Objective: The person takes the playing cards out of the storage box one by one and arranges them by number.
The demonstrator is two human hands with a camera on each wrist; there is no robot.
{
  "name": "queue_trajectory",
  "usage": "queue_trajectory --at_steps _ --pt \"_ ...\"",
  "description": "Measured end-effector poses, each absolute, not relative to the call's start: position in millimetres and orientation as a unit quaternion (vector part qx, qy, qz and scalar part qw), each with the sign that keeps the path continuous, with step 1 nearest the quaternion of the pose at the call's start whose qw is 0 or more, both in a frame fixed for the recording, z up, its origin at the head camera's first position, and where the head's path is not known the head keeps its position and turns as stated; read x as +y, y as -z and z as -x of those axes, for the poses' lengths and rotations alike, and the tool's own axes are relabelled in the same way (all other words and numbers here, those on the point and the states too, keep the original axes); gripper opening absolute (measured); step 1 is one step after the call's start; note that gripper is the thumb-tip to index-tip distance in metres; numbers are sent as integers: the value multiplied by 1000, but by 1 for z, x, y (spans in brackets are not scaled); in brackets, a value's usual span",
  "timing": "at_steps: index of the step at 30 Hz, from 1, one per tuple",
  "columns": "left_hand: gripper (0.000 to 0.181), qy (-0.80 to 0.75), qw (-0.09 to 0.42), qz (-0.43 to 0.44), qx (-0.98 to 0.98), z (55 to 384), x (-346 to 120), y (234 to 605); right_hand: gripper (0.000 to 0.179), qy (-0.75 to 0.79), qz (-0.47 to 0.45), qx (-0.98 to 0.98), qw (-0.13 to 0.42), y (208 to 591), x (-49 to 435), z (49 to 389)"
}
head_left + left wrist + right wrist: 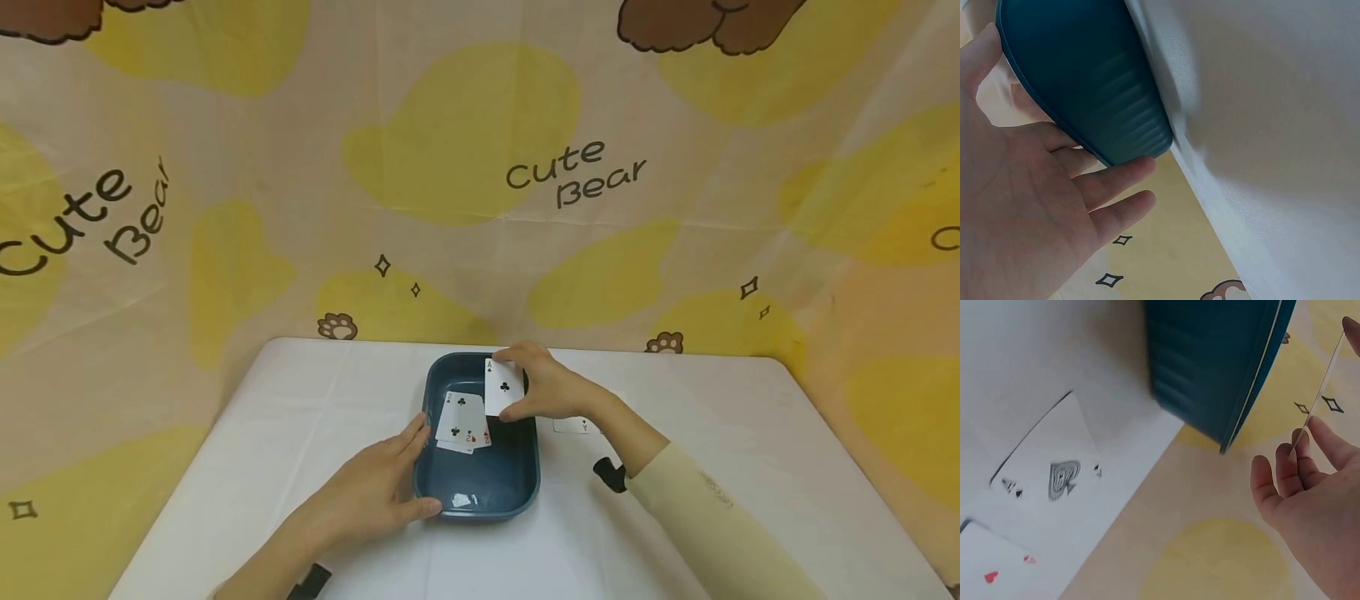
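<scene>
Club ace point(500, 389), partly hidden, pinched in right hand point(551, 385), straight-fingered left hand point(375, 485) touching tray point(498, 487)

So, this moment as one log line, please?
Left hand: touches blue oblong dish; right hand: pinches white ace of clubs; in dish: white playing cards

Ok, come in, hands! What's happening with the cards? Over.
Right hand: pinching ace of clubs over tray. Left hand: touching tray. Nothing visibly in the way.

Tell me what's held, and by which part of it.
The ace of clubs, pinched at its two short ends by the right hand. The left hand only touches the side of the tray.
</scene>
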State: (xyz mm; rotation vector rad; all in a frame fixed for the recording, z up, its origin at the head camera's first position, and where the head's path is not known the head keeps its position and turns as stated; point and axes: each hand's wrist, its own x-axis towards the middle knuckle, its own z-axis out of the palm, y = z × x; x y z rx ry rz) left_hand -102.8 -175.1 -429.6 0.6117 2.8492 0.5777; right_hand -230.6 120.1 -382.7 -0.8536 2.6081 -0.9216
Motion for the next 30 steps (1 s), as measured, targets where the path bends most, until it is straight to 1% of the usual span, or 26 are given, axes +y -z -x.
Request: queue_trajectory --at_steps 5,18,30 --pt "104 -194 85 -203 956 102 -175 428 86 320 284 896 116 382 138 233" --pt "103 -203 85 -209 953 102 -177 428 83 314 297 898 85 384 183 235" --pt "104 -202 85 -209 953 101 -178 428 82 311 271 906 92 390 224 232"
